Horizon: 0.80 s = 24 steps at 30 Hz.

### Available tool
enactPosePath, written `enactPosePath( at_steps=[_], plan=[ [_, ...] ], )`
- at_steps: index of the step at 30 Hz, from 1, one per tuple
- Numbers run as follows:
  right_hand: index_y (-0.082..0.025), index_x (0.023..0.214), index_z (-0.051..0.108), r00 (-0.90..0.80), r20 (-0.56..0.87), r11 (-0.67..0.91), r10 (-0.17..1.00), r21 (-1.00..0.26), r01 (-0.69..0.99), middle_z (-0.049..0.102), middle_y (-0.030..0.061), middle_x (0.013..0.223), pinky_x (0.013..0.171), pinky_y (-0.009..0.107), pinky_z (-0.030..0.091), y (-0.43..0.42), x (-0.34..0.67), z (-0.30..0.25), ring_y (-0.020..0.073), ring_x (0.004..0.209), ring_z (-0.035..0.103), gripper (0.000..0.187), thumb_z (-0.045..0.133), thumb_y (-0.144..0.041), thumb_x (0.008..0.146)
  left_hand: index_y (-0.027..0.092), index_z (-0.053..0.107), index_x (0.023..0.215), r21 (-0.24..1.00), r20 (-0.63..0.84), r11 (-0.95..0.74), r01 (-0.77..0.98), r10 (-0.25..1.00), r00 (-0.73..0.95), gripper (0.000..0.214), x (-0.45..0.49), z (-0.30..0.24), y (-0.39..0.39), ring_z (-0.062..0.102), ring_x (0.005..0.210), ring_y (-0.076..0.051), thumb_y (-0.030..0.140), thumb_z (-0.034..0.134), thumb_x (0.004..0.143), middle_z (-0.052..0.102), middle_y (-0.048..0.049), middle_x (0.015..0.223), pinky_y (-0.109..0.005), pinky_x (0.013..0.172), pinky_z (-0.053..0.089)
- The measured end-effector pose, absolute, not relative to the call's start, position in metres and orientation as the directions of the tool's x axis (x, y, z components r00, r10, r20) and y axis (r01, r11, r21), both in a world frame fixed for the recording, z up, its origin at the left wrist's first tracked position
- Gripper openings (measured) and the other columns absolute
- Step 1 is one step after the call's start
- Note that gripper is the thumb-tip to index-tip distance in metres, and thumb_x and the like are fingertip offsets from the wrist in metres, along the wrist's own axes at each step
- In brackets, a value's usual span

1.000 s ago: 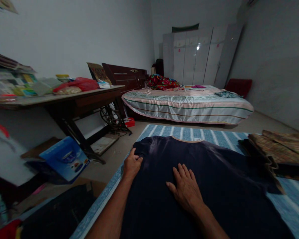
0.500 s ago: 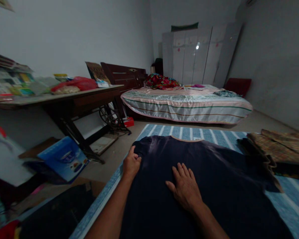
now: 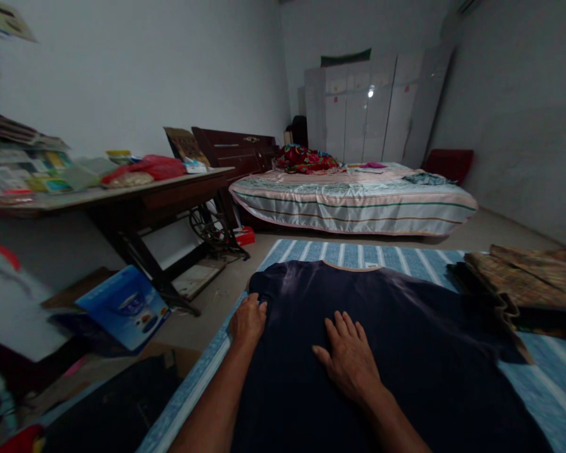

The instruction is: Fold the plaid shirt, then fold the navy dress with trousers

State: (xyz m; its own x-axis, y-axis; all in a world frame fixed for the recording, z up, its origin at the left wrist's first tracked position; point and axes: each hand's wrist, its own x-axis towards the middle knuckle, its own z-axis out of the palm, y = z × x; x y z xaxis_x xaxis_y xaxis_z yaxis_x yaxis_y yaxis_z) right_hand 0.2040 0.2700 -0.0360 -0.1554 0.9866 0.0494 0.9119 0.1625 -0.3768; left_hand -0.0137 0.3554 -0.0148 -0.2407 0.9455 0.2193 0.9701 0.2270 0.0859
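Note:
A dark navy T-shirt with a tan-edged neckline lies spread on a blue-and-white striped surface. At the shirt's left sleeve edge, my left hand has its fingers curled onto the fabric; the fingertips are partly hidden. My right hand rests flat on the middle of the shirt, fingers stretched and a little apart. Pale, faded patches show near both shoulders of the shirt.
Folded patterned clothes lie at the right, against the shirt's right sleeve. Left of the striped surface are a cluttered sewing table, a blue box and dark cloth. A bed stands beyond.
My left hand has shifted slightly down along the sleeve edge, its fingers more curled now. My right hand stays flat in nearly the same place. The camera view has tilted slightly.

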Motion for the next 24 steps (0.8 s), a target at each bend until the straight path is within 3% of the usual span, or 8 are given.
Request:
enactPosePath(
  at_steps=[8,15,19,24],
  plan=[
    [-0.012,0.139,0.038,-0.155,0.044,0.159,0.987,-0.405,0.900,0.027,0.0158,0.147,0.110,0.046,0.010,0.268,0.204,-0.030,0.0304,0.137,0.018,0.066,0.032,-0.055,0.089,0.017,0.058,0.100,-0.033,0.178,0.162,0.986,0.972,-0.153,0.026,-0.016,-0.011,0.356,0.064,0.093,-0.024,0.032,0.038,0.092,0.064,-0.0100,0.105,-0.032,0.074,0.047],
    [-0.013,0.139,0.039,-0.155,0.054,0.164,0.986,-0.426,0.890,0.028,0.0155,0.147,0.110,0.047,0.010,0.268,0.203,-0.034,0.0303,0.137,0.017,0.065,0.034,-0.054,0.089,0.017,0.059,0.097,-0.107,0.187,0.129,0.986,0.976,-0.107,0.029,-0.019,0.002,0.351,0.064,0.088,-0.024,0.034,0.035,0.093,0.064,-0.0107,0.102,-0.034,0.071,0.047],
    [-0.014,0.139,0.039,-0.150,0.057,0.160,0.987,-0.430,0.889,0.028,0.0151,0.147,0.110,0.047,0.010,0.270,0.203,-0.034,0.0300,0.137,0.017,0.064,0.034,-0.053,0.089,0.015,0.059,0.097,-0.100,0.255,-0.044,0.994,0.964,0.068,0.028,0.013,0.010,0.355,0.059,0.096,-0.025,0.028,0.034,0.093,0.060,-0.0125,0.101,-0.036,0.080,0.045],
    [-0.014,0.139,0.038,-0.146,0.043,0.151,0.988,-0.419,0.895,0.026,0.0149,0.148,0.110,0.047,0.010,0.271,0.202,-0.033,0.0291,0.138,0.016,0.063,0.034,-0.052,0.089,0.019,0.060,0.099,-0.041,0.218,-0.266,0.963,0.938,0.268,0.022,0.069,0.007,0.386,0.055,0.103,-0.019,0.021,0.041,0.089,0.060,-0.0069,0.106,-0.028,0.089,0.041]
  ],
)
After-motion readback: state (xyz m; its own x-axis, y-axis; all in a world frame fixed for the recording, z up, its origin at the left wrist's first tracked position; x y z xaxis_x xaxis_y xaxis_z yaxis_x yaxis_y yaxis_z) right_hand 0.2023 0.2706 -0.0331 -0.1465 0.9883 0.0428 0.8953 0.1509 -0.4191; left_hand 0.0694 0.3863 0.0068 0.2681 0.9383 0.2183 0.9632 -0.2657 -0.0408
